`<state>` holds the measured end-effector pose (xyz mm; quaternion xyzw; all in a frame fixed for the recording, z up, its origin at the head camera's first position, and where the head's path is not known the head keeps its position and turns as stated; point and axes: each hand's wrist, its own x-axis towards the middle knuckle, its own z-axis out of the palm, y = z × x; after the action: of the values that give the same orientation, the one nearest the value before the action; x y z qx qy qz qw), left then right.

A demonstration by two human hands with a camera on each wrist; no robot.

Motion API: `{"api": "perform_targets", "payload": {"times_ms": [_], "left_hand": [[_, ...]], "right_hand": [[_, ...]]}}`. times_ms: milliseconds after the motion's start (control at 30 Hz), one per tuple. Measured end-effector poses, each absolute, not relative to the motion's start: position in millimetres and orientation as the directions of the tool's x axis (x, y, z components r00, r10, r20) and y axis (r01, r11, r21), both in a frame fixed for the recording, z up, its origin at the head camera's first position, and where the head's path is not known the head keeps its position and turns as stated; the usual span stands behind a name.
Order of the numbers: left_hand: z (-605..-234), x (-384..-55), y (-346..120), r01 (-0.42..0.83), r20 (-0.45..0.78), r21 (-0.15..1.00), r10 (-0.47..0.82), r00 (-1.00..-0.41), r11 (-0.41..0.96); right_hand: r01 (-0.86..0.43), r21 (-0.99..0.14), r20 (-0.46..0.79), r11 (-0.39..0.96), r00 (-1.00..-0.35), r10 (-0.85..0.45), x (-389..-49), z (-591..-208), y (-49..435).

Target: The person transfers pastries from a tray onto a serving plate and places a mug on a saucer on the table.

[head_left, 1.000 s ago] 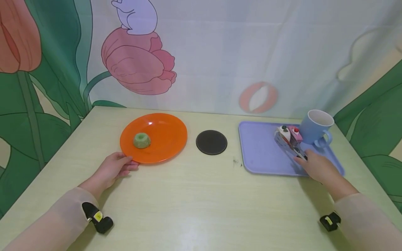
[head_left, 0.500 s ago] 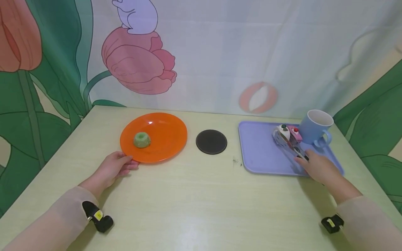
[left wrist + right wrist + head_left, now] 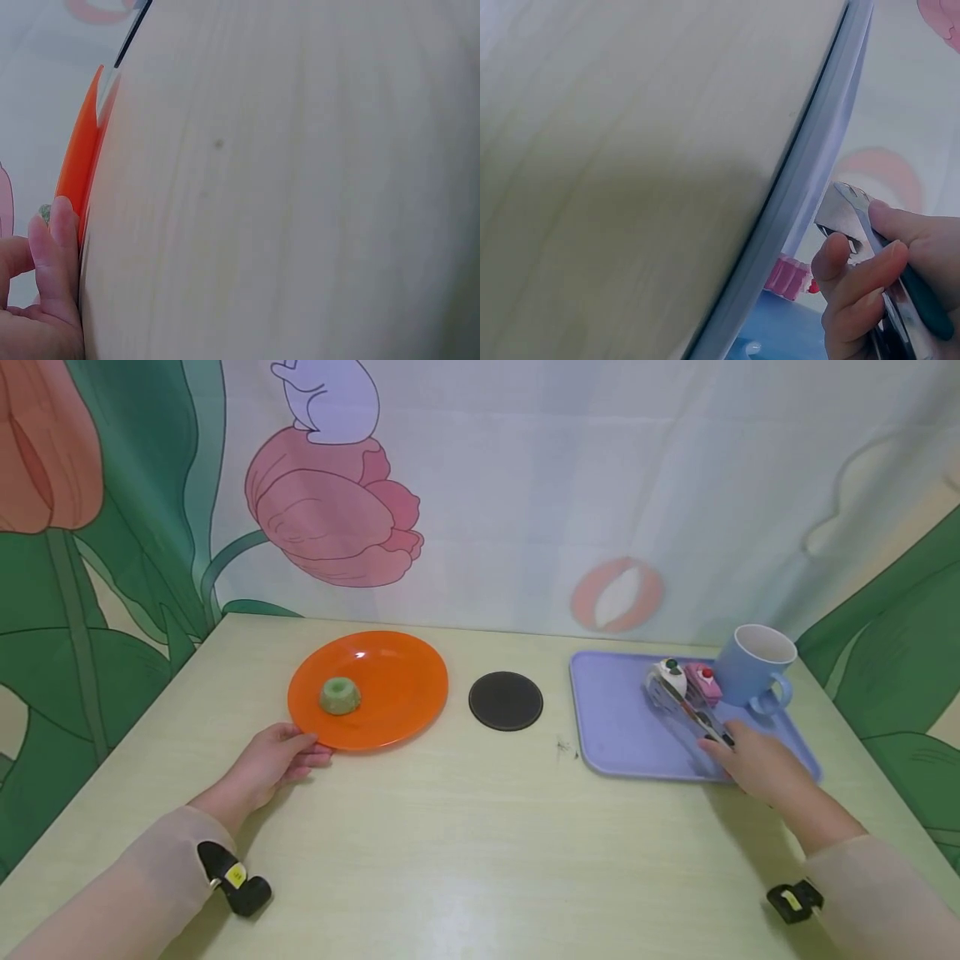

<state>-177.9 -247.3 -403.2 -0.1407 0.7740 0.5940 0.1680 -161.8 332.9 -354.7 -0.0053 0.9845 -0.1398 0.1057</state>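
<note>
My left hand (image 3: 273, 764) pinches the near-left rim of an orange plate (image 3: 397, 693), thumb above and fingers along the underside. On that plate sits a small green ring-shaped cake (image 3: 340, 696). My right hand (image 3: 757, 760) grips serving tongs (image 3: 693, 714) over the lilac tray (image 3: 615, 727); the right wrist view shows their dark green handle (image 3: 926, 304). The tongs' tips are at a white cake (image 3: 670, 673) with a dark topping, partly hidden by them. Beside it stands a pink cake slice (image 3: 703, 683) with a red berry.
A light blue mug (image 3: 753, 664) stands on the tray's right side, close to the pink cake. Between plate and tray lies a round black coaster (image 3: 506, 701). A printed cloth (image 3: 510, 510) hangs along the table's back edge.
The tongs and the white cake have shifted slightly left, widening the gap to the pink slice. My left hand and the plate have stayed in place.
</note>
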Motion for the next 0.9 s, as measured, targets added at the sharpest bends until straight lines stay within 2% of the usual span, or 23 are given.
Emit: {"api": "perform_targets", "payload": {"times_ms": [300,900], "left_hand": [[-402.9,-177.5,-249.1,-0.409,-0.421,0.877,-0.008,-0.907,0.253],[-404.8,-179.4,-248.6,-0.41,-0.421,0.876,-0.013,-0.907,0.252]], "right_hand": [[-0.016,-0.273,-0.182,0.962,-0.981,-0.068,-157.7,-352.9,325.1],[-0.004,-0.295,-0.215,0.955,-0.974,-0.071,-155.1,-347.3,317.1]]}}
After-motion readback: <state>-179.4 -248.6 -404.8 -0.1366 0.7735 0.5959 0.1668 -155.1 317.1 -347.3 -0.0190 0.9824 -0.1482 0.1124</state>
